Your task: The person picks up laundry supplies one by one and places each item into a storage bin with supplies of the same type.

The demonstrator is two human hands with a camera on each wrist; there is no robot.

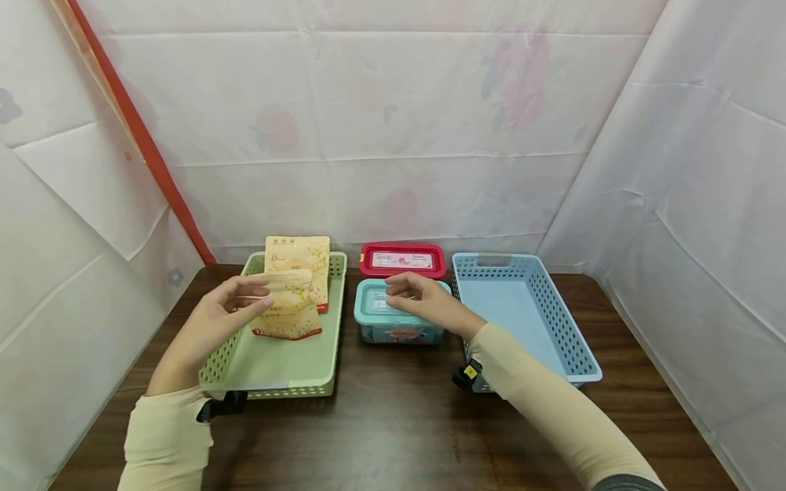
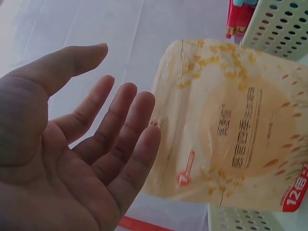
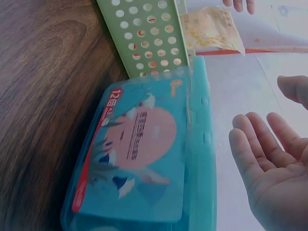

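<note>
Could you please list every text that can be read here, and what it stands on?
"12倍": front cream bag, red corner.
"12倍": teal box, red strip.
Too small or blurred: the remaining print on both, and that on the rear cream bag and red box.

Soft light glares faintly off the tabletop (image 1: 393,426).

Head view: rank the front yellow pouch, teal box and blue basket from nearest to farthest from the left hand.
1. Front yellow pouch: just right of the left hand, in the green basket.
2. Teal box: in the middle, between the two baskets.
3. Blue basket: farthest, on the right.
</note>
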